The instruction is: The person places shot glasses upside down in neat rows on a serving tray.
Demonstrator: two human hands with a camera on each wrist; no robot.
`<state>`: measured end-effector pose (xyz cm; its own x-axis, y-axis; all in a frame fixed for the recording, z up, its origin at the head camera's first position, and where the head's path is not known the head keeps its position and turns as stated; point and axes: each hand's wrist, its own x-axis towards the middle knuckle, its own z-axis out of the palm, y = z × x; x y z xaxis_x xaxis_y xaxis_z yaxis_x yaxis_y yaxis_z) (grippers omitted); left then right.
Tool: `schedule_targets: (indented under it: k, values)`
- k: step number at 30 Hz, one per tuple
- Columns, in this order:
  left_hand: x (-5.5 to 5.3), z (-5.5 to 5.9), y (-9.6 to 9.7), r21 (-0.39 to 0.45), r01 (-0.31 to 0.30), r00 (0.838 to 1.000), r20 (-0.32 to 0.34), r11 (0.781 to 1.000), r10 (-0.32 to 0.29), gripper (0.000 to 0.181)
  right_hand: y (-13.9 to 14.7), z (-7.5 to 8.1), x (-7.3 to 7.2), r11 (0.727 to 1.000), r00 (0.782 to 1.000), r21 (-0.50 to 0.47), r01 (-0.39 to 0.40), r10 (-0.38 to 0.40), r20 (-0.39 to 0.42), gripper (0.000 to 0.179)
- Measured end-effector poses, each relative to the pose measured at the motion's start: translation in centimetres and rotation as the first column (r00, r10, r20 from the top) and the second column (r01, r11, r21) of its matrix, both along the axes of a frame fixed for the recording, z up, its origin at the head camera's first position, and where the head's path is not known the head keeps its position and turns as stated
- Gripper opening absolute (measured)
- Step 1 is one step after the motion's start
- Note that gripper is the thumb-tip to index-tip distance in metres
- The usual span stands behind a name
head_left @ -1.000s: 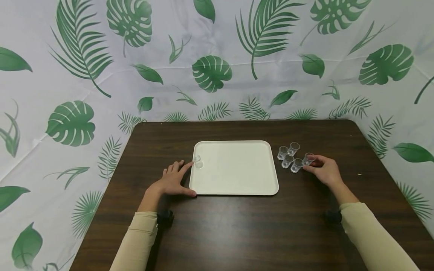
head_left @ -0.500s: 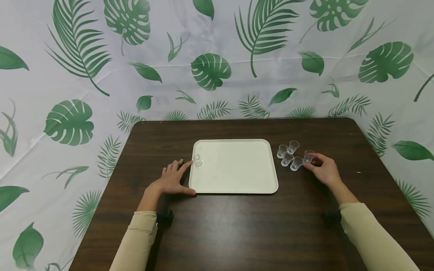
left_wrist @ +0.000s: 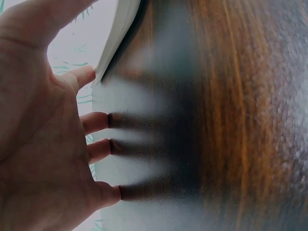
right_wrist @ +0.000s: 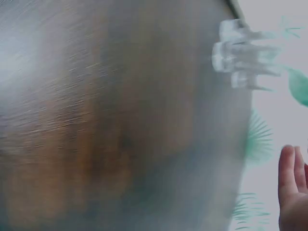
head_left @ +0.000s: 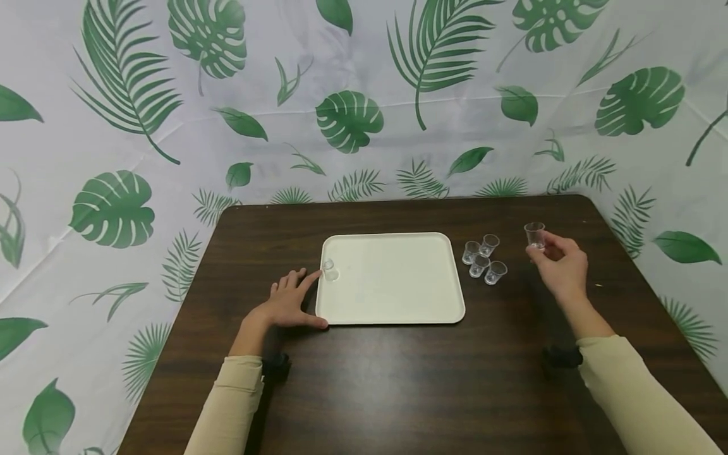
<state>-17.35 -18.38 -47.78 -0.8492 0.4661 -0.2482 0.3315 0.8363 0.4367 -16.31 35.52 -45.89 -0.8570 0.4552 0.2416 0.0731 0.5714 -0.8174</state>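
Note:
In the head view my right hand [head_left: 563,268] pinches a small clear shot glass [head_left: 534,232] between thumb and fingers, raised above the table and upright. Spread fingers of my left hand [head_left: 289,304] lie along the left side of a cream tray [head_left: 395,278]. The thumb touches its near left corner and the index finger its left edge; the other fingertips rest on the tabletop in the left wrist view. Another clear shot glass [head_left: 329,272] stands on the tray near that index finger. The right wrist view shows only part of my right hand [right_wrist: 293,197]; the held glass is out of that view.
Several clear shot glasses [head_left: 479,266] stand in a cluster on the dark wooden table [head_left: 398,379], just right of the tray. Behind the table hangs a white cloth [head_left: 409,145] printed with green leaves.
My right hand has lifted the shot glass off the table, away from the cluster, up and to the right. The left hand and the tray stay in place.

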Motion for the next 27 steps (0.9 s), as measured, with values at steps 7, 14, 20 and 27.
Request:
schedule_targets:
  k: [7, 14, 20, 27]
  values:
    - [-0.1, 0.0, -0.2, 0.008, -0.006, 1.0, 0.012, 1.0, 0.006, 0.113, -2.2, 3.1, -1.3, 0.999, 0.973, 0.011, -0.04, 0.042, -0.227, 0.037]
    - [0.0, 0.0, -0.1, 0.002, -0.017, 1.0, 0.024, 1.0, 0.017, 0.113, -6.8, 5.2, -2.0, 0.974, 0.932, 0.055, -0.222, 0.228, -0.283, 0.037]
    - [-0.1, 0.1, 0.0, -0.007, -0.022, 1.0, 0.022, 1.0, 0.022, 0.113, -11.3, 5.7, -2.7, 0.93, 0.904, 0.127, -0.344, 0.365, -0.224, 0.037]
    - [0.0, 0.1, 0.2, -0.009, -0.003, 1.0, 0.002, 1.0, 0.003, 0.112, -16.8, 3.3, -2.7, 0.849, 0.858, 0.181, -0.496, 0.511, -0.046, 0.035]
